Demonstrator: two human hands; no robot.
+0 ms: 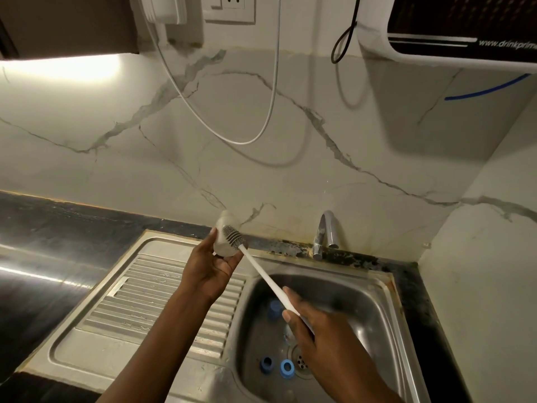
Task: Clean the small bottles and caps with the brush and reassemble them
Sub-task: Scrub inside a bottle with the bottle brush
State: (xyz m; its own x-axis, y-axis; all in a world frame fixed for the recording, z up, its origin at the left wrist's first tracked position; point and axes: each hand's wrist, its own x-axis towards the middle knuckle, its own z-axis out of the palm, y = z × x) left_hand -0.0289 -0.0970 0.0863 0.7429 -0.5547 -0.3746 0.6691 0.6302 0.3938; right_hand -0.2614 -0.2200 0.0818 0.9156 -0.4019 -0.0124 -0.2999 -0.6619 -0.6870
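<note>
Overhead, head camera, looking down on a steel sink [363, 301] with a ribbed drainboard [139, 301] to its left.

Left hand [213, 266] was raised over the seam between drainboard and basin. Its fingers and thumb were curled round a small translucent bottle [223, 247], held up near the far wall. The bottle was blurred, so I could not make out which end was the mouth.

Right hand [316, 327] was lower and nearer, over the basin. Its thumb and fingers were closed round the near end of the white brush [261, 272].

Key relation: the brush's long axis ran from the right hand, near right, up to the bottle, far left. The grey bristle head [234, 235] overlapped the bottle body. Whether the head sat inside the bottle or lay against its wall could not be told. Judged as mid-scrub on this bottle. The next stroke would run along that same diagonal, with the left hand steadying.

Three caps lay loose in the basin. The far blue cap [274, 308] was just left of the handle. The second blue cap [266, 365] and third blue cap [287, 368] sat side by side by the drain [302, 360]. No cap was on the bottle, so reassembly was judged not yet started.

The tap [327, 231] stood at the far rim, and no water was seen running.
</note>
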